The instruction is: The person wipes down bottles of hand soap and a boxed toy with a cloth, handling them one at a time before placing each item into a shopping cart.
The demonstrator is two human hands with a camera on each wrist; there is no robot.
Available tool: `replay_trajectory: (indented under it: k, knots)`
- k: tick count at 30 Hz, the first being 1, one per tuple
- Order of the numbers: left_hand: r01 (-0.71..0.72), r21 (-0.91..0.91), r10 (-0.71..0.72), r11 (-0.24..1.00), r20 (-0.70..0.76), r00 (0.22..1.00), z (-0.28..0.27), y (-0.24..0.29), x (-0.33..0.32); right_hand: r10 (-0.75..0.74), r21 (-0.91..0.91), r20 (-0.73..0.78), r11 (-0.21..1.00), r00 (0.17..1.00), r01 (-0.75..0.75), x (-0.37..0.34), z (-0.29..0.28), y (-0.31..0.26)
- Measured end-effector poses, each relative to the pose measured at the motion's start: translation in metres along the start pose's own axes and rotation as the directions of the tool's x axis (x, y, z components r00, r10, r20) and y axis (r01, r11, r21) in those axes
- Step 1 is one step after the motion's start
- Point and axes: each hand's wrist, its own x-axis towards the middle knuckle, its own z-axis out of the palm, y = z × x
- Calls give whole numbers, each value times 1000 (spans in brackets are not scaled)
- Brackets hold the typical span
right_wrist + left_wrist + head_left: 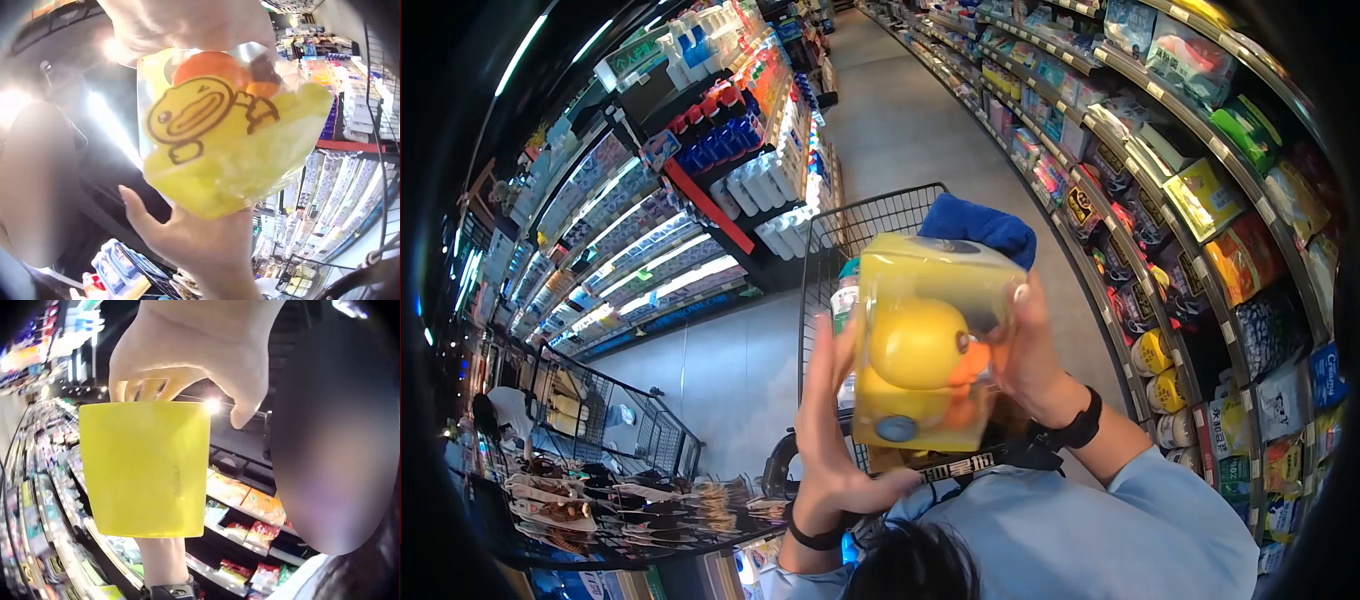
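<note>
A yellow box with clear panels [920, 350] is held up above the shopping cart; a yellow duck figure with an orange beak shows inside it. My left hand [835, 430] lies against the box's left side, fingers extended and thumb spread away. On the opposite side my right hand [1040, 365] grips the edge. The left wrist view shows a plain yellow face of the box [145, 470] below my left hand [187, 353]. A printed cartoon duck marks the face of the box [212, 131] under my right hand [187, 25] in the right wrist view.
Under the box stands the black wire cart [880, 205] with a dark blue cloth item [980, 228] at its far end. Packed shelves [1150, 200] line the right side. Bottle displays [730, 150] stand left of the aisle floor [890, 110]; another cart [615, 410] is at the left.
</note>
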Motion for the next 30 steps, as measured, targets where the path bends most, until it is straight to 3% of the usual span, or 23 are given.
replay_trajectory:
  k: [1, 2, 3, 4, 5, 7, 9, 12, 13, 15, 16, 17, 19, 20, 21, 23, 24, 25, 26, 27, 28, 29, 30]
  knots:
    - [177, -246, -165, 953, 66, 984, -4, -3, -1, -2, -3, -2, 1000, 1000, 2, -1, -2, 0]
    - [308, -194, -288, 931, 124, 950, -5, -7, 5, -2, 3, 22, 1000, 1000, 2, -1, -5, 2]
    - [308, -195, -288, 931, 125, 949, -6, -19, 2, -2, 10, 46, 1000, 999, 2, -1, -6, 3]
    - [411, -265, -372, 872, 184, 910, -8, -38, -5, -147, 63, 26, 987, 989, 145, -1, 7, 3]
    - [506, -325, -444, 799, 248, 861, -8, -47, -8, -148, 62, 26, 987, 989, 146, -1, 6, 6]
    - [476, -311, -435, 823, 195, 879, -2, -52, -12, -321, -152, -11, 937, 947, 315, 2, 2, 13]
    - [455, -300, -430, 839, 148, 891, 2, -53, -13, -346, -118, -104, 935, 933, 334, 3, 7, 14]
    - [482, -466, -494, 742, 104, 863, 8, -45, 1, -544, -552, -52, 714, 837, 430, 17, 4, 10]
    - [471, -502, -489, 725, 106, 866, 10, -39, 7, -545, -558, -57, 713, 837, 426, 19, 3, 9]
    - [463, -539, -484, 704, 113, 868, 9, -39, 7, -320, -417, -203, 883, 925, 213, 27, 3, 5]
    - [518, -631, -539, 577, 182, 822, 4, -45, 2, -235, -159, -291, 968, 927, 195, 33, 5, 6]
    - [563, -702, -580, 435, 259, 772, 2, -47, 2, -244, -162, -299, 966, 923, 203, 32, 2, 3]
    - [545, -696, -502, 467, 300, 812, 5, -45, 8, 227, 37, -214, 974, 950, -225, 30, -8, -1]
    - [551, -683, -502, 479, 302, 810, 7, -41, 13, 58, 14, -255, 998, 965, -56, 35, -7, 7]
    - [554, -672, -503, 492, 301, 811, 9, -39, 16, 60, 11, -258, 998, 964, -59, 37, -10, 8]
    - [542, -639, -506, 545, 265, 821, 12, -38, 21, -59, 6, -431, 998, 901, 69, 41, -13, 11]
    - [527, -602, -503, 600, 229, 834, 14, -38, 24, -211, -50, -479, 976, 852, 214, 45, -22, 15]
    - [524, -603, -498, 602, 229, 836, 15, -41, 26, -216, -51, -477, 975, 852, 218, 42, -26, 14]
    - [515, -603, -515, 609, 193, 835, 17, -47, 28, -591, -497, -312, 769, 744, 403, 36, -25, 9]
    - [509, -603, -535, 614, 156, 830, 19, -55, 29, -814, -793, 7, 349, 580, 499, 31, -25, 2]
    - [502, -567, -522, 653, 145, 841, 20, -64, 29, -723, -795, 466, -89, 510, 600, 28, -26, -10]
    - [563, -635, -643, 529, 133, 754, 22, -70, 33, -540, -658, 700, -232, 468, 716, 29, -18, -11]
    - [534, -702, -639, 471, 146, 755, 23, -83, 36, -436, -620, 748, -189, 500, 762, 27, -12, 0]
